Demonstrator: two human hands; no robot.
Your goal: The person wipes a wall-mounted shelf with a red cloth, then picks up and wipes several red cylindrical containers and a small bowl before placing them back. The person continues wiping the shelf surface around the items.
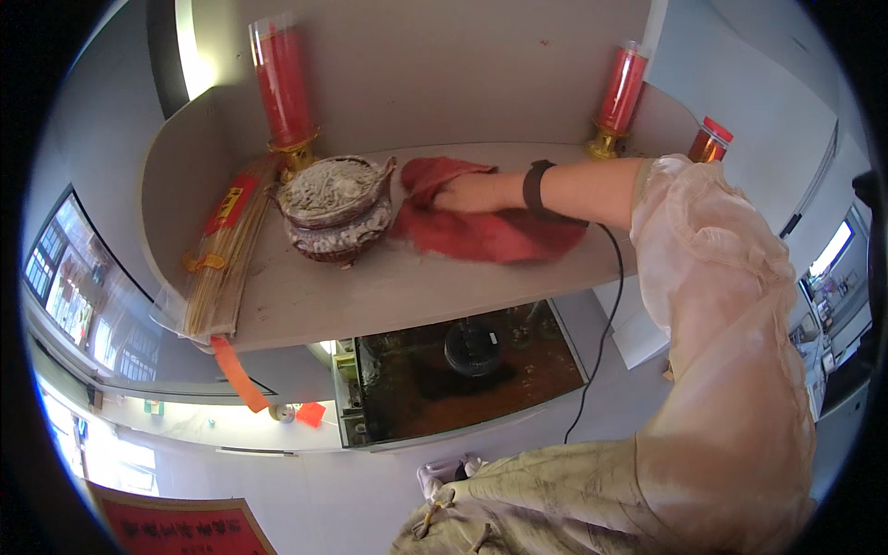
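My right hand [454, 194] presses on a red cloth [499, 236] spread over the shelf [305, 298]; its fingers are partly hidden in the folds. A dark band circles my wrist. Just left of the cloth stands a round incense burner [336, 208] heaped with grey ash. Further left lies a bundle of incense sticks [225, 263] in clear wrapping with a red label. Two red candles in clear tubes on gold-coloured bases stand along the back, one at the left [283, 87] and one at the right [621, 90]. My left hand is out of view.
A red-lidded jar [710, 141] stands at the right end. Below the shelf is a glass tank [472, 409] with a round black object [473, 347] in it. A black cable [610, 319] hangs over the shelf's front edge. An orange strip [238, 374] hangs at the left corner.
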